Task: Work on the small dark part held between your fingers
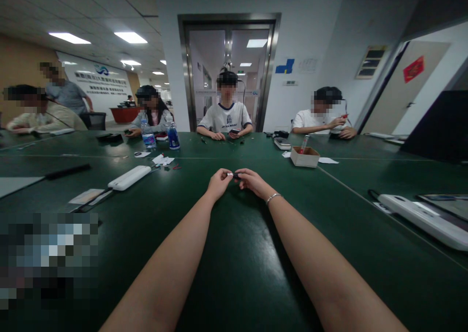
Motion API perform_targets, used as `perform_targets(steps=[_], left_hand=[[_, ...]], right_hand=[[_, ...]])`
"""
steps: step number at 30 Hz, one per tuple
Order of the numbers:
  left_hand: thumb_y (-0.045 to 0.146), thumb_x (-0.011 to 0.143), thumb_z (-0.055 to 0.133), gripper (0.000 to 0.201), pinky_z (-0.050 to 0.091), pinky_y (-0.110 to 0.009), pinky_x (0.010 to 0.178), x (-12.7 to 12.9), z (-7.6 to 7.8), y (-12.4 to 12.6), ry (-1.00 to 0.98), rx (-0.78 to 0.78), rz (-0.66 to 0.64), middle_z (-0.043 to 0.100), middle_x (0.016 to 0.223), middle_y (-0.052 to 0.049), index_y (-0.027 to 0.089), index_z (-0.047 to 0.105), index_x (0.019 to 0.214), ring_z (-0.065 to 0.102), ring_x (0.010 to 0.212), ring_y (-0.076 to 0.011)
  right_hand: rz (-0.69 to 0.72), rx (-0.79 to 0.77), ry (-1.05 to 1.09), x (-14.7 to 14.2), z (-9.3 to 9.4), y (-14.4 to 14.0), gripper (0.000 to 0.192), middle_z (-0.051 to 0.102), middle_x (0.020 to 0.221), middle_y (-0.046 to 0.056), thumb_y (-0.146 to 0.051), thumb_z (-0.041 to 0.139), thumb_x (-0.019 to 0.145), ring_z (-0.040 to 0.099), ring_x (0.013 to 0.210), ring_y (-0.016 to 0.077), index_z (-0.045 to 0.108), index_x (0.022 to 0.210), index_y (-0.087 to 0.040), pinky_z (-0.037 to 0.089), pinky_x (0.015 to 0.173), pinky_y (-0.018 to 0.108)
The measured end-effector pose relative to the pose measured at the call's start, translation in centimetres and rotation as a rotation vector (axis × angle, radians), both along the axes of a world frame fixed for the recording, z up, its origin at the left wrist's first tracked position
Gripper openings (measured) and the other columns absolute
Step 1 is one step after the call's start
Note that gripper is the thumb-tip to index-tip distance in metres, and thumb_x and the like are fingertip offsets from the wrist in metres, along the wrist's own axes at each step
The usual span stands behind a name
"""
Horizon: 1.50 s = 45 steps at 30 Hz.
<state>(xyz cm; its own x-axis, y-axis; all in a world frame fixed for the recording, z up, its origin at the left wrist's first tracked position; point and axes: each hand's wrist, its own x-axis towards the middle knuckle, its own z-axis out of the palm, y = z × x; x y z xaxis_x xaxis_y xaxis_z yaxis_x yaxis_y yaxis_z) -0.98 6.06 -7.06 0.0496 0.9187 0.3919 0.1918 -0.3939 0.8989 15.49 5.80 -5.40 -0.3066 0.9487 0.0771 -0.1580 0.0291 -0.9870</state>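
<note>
My left hand (220,183) and my right hand (253,182) meet out in front of me, a little above the dark green table (234,254). Between them is a small dark item with a shiny silver end (236,176); it is too small and too covered by fingers to tell its kind. The fingertips of my left hand pinch the silver end. My right hand closes its thumb and fingers on the black part and wears a silver bracelet on the wrist.
Left of my hands lies a white power strip (129,178), with scraps of paper (163,160) beyond it. Two bottles (173,136) stand farther back. A small open box (304,157) and another white strip (424,217) are on the right. Several people sit around the table.
</note>
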Motion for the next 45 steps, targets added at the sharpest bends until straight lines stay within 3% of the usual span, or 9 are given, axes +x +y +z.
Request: perform_targets(steps=[18, 21, 26, 35, 40, 43, 45], left_hand=[[0.05, 0.084, 0.042, 0.037, 0.041, -0.025, 0.057, -0.2, 0.5, -0.8, 0.151, -0.11, 0.043, 0.062, 0.068, -0.003, 0.018, 0.061, 0.077, 0.058, 0.065, -0.0161], [0.046, 0.086, 0.042, 0.034, 0.043, -0.026, 0.06, -0.1, 0.7, -0.9, 0.12, -0.108, 0.049, 0.063, 0.073, -0.004, 0.018, 0.061, 0.082, 0.058, 0.066, -0.0155], [0.024, 0.078, 0.055, 0.019, 0.047, -0.027, 0.071, 0.0, 0.7, -0.7, 0.102, 0.049, 0.056, 0.064, 0.096, -0.006, 0.017, 0.06, 0.095, 0.06, 0.075, -0.0136], [0.022, 0.08, 0.052, 0.015, 0.049, -0.029, 0.076, -0.2, 0.8, -0.7, 0.072, 0.071, 0.072, 0.065, 0.091, -0.006, 0.016, 0.06, 0.092, 0.062, 0.08, -0.0145], [0.027, 0.078, 0.059, 0.02, 0.049, -0.027, 0.073, -0.3, 1.3, -1.2, 0.075, 0.095, 0.134, 0.066, 0.087, -0.004, 0.017, 0.06, 0.095, 0.062, 0.077, -0.0138], [0.027, 0.075, 0.062, 0.016, 0.049, -0.027, 0.071, -0.1, 1.3, -1.3, 0.15, 0.07, 0.083, 0.066, 0.084, -0.005, 0.016, 0.062, 0.087, 0.061, 0.075, -0.0144], [0.028, 0.074, 0.064, 0.015, 0.05, -0.027, 0.07, 0.0, 1.1, -1.4, 0.179, 0.054, 0.046, 0.066, 0.083, -0.006, 0.016, 0.062, 0.084, 0.061, 0.075, -0.0148]], right_hand=[[-0.005, -0.007, -0.009, 0.0, 0.0, 0.0, 0.013, 0.065, 0.07, 0.004, -0.011, 0.051, 0.085, 0.056, 0.045, 0.0078, 0.058, 0.095, -0.014, 0.049, 0.045, 0.018], [0.0, -0.004, 0.0, 0.0, 0.1, 0.0, 0.013, 0.065, 0.07, 0.004, -0.011, 0.052, 0.084, 0.056, 0.046, 0.0079, 0.058, 0.095, -0.014, 0.049, 0.045, 0.018], [-0.007, 0.003, -0.005, 0.0, 0.2, -0.1, 0.013, 0.066, 0.071, 0.005, -0.011, 0.052, 0.084, 0.056, 0.045, 0.008, 0.058, 0.095, -0.013, 0.048, 0.045, 0.018], [0.001, 0.013, -0.075, -0.1, 0.1, 0.0, 0.014, 0.066, 0.075, 0.003, -0.013, 0.053, 0.084, 0.057, 0.047, 0.0079, 0.053, 0.098, -0.015, 0.048, 0.047, 0.018], [0.009, 0.154, -0.305, -0.9, -0.7, 0.4, 0.016, 0.06, 0.066, -0.003, -0.01, 0.065, 0.074, 0.054, 0.048, 0.0063, 0.054, 0.084, -0.015, 0.045, 0.046, 0.016], [-0.048, 0.265, -0.428, -1.4, -1.0, 0.5, 0.018, 0.059, 0.069, -0.003, -0.009, 0.07, 0.067, 0.052, 0.049, 0.005, 0.056, 0.077, -0.014, 0.043, 0.045, 0.015], [-0.045, 0.292, -0.44, -1.7, -0.9, 0.2, 0.021, 0.06, 0.073, -0.003, -0.008, 0.069, 0.067, 0.051, 0.047, 0.0042, 0.057, 0.082, -0.015, 0.041, 0.042, 0.014]])
